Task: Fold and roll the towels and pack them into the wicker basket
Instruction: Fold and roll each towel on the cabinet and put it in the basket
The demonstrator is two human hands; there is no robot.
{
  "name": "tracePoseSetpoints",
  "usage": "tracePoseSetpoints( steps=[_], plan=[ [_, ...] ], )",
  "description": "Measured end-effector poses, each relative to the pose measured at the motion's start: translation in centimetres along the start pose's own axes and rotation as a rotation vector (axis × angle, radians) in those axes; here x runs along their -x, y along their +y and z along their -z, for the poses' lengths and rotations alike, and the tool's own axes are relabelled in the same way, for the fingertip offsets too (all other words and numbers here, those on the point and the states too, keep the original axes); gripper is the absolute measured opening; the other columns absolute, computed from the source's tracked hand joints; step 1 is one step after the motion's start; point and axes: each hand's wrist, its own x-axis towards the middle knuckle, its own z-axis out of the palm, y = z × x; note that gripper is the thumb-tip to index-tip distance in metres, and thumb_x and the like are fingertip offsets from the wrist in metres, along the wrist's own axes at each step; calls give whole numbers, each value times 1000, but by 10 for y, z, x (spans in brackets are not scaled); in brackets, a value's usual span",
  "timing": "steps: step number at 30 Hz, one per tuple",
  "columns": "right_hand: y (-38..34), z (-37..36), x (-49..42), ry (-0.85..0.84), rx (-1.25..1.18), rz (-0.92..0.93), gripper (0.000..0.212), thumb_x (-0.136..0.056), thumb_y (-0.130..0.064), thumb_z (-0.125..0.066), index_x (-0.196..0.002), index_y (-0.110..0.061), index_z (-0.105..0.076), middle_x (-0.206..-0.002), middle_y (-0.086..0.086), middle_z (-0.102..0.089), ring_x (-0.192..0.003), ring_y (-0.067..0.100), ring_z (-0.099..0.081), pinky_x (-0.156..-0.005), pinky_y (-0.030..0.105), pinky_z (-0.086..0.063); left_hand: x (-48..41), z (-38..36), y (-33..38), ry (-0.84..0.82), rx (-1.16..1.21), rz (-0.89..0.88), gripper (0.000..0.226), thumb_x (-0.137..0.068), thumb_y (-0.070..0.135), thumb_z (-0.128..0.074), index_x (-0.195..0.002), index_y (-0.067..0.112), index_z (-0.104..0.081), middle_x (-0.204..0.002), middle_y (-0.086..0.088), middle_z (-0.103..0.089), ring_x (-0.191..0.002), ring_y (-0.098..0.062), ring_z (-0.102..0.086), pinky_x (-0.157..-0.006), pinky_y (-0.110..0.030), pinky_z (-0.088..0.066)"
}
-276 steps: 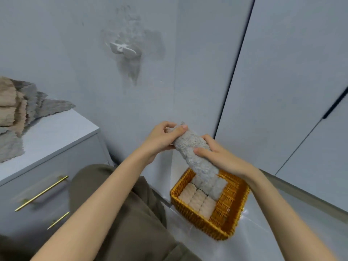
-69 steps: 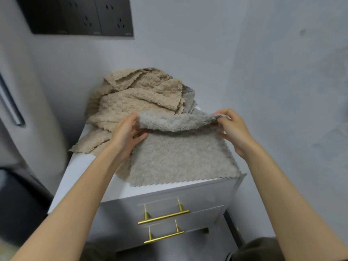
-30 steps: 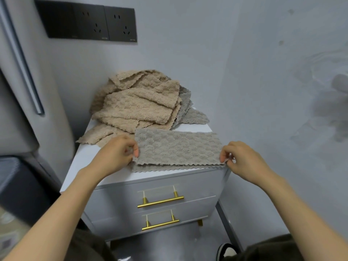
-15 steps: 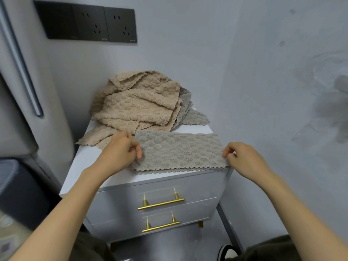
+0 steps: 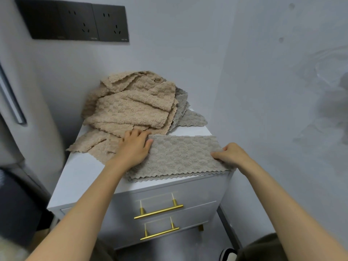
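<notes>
The folded grey towel lies mid-frame along the front lip of the white tabletop, its right end at the corner, so a careless roll could drag it off. Its layers sit uneven at lower left, which would likely give a crooked roll. The left hand lies flat, fingers straight, on the towel's left end, just below the heap of beige towels, which could snag. The right hand sets bent fingers on the right end; whether it pinches is unclear. No wicker basket shows.

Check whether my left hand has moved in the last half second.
Yes. The left hand has slid right along the cabinet top, onto the left end of the grey towel.
</notes>
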Motion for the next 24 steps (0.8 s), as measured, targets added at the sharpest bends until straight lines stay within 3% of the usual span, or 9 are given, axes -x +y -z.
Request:
tracePoseSetpoints(
  steps=[3,5,7,9,11,14,16,19,24],
  plan=[
    [-3,2,-4,-12,10,0,31,-76,-25,-66,-58,-15,-45,-62,4,-51,-68,25,-49,-54,27,-34,-5,4,2,14,-29,69,46,-98,49,-36,-133,22,-47,-133,-9,-44,-126,-30,-31,-104,-48,-26],
    [-5,5,-6,37,23,45,24,-75,-21,-63,-61,-17,-43,-66,3,-51,-73,26,-52,-58,28,-36,-7,9,-1,-4,-38,77,39,-94,53,-43,-115,21,-52,-118,-7,-51,-119,-31,-40,-100,-46,-30],
    [-6,8,-6,105,31,84,18,-78,-21,-61,-75,-19,-43,-79,1,-52,-82,26,-53,-65,30,-39,-7,12,-2,-22,25,33,32,-91,52,-49,-91,20,-48,-91,-2,-53,-99,-29,-51,-80,-38,-40],
    [-5,11,-7,172,16,107,19,-82,-20,-59,-93,-20,-44,-92,2,-56,-89,27,-56,-73,34,-44,-3,17,3,-42,93,-17,35,-90,47,-55,-75,18,-42,-72,1,-45,-72,-20,-48,-58,-31,-31],
    [-5,13,-11,239,-15,146,25,-81,-14,-56,-102,-21,-45,-94,3,-58,-90,28,-58,-75,35,-46,1,22,8,-78,147,-33,38,-90,44,-58,-70,17,-40,-66,1,-40,-60,-14,-37,-53,-30,-23],
    [-6,13,-19,353,-43,252,32,-78,-1,-50,-104,-18,-43,-78,0,-54,-83,31,-55,-74,37,-44,9,29,18,-154,263,4,41,-89,45,-59,-70,14,-40,-66,-1,-39,-58,-13,-35,-53,-29,-23],
    [-9,12,-24,472,42,311,31,-78,3,-47,-100,-19,-41,-73,0,-53,-81,28,-47,-72,35,-32,13,31,22,-242,415,62,38,-88,45,-61,-76,12,-47,-73,-10,-52,-64,-18,-50,-58,-29,-36],
    [-20,13,-29,607,88,371,33,-76,8,-43,-88,-23,-45,-77,-1,-56,-80,26,-44,-71,33,-27,19,30,31,-379,678,167,41,-86,40,-65,-102,3,-57,-96,-13,-69,-81,-21,-68,-66,-31,-54],
    [-46,15,-41,663,56,393,42,-78,8,-40,-84,-23,-68,-98,1,-65,-85,26,-57,-75,32,-37,24,21,46,-519,865,297,51,-86,29,-68,-119,-5,-48,-93,-12,-65,-64,-15,-68,-50,-20,-53]
  ],
)
